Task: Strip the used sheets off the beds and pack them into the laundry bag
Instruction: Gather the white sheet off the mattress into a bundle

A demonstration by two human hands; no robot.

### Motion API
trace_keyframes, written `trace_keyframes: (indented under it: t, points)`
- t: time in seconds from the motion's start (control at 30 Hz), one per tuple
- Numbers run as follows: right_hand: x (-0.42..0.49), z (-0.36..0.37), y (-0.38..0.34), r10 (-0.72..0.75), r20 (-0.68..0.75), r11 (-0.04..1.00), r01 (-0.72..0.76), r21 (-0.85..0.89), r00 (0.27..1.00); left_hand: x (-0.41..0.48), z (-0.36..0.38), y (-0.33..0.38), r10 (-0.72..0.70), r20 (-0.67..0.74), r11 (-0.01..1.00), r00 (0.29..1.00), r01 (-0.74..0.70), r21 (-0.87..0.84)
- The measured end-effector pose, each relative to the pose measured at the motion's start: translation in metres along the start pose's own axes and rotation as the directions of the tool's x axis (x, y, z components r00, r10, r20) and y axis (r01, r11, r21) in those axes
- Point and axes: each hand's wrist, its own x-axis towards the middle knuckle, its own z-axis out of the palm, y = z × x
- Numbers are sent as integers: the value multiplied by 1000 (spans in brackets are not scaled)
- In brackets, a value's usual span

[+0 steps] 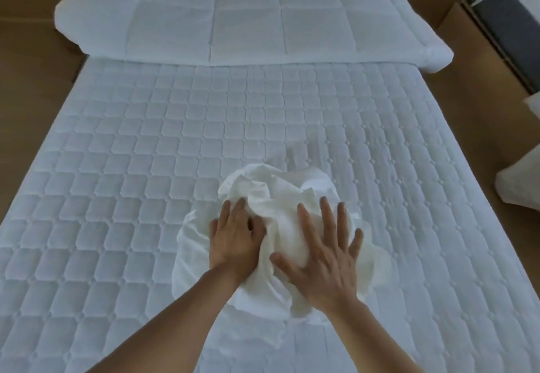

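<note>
1. Sheet point(277, 194): white, bunched in a heap on the bare quilted mattress point(131, 168), near end.
2. Left hand point(233, 238) presses the heap, fingers straight and close together.
3. Right hand point(324, 255) lies flat on it, fingers spread.
4. Folded duvet point(233, 15) at far end.

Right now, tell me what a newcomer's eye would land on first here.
First, the crumpled white sheet, bunched near the middle of the bare quilted mattress, with the left hand and right hand pressing down on it. Beyond it, a white duvet lies across the mattress's far end.
</note>
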Motion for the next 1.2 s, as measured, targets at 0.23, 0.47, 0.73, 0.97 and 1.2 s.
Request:
trace_keyframes:
  t: [0.23, 0.47, 0.73, 0.97, 1.2]
  points:
    - [48, 60, 37, 243, 318, 970, -228, -84, 916, 10, 56, -27, -281, 175, 950, 944, 247, 190]
    - [94, 106, 60, 275, 346, 961, -268, -69, 897, 58, 100, -55, -243, 91, 959, 966, 225, 173]
    - [98, 94, 57, 279, 398, 958, -280, -56, 874, 60, 59, -39, -268, 111, 959, 957, 254, 125]
    - [99, 82, 50, 272, 427, 960, -273, -60, 862, -23, 36, 34, 302, 19, 920, 953, -296, 256]
    - [103, 76, 54, 272, 422, 957, -290, -22, 865, 12, 50, -33, 159, -203, 957, 966, -101, 271]
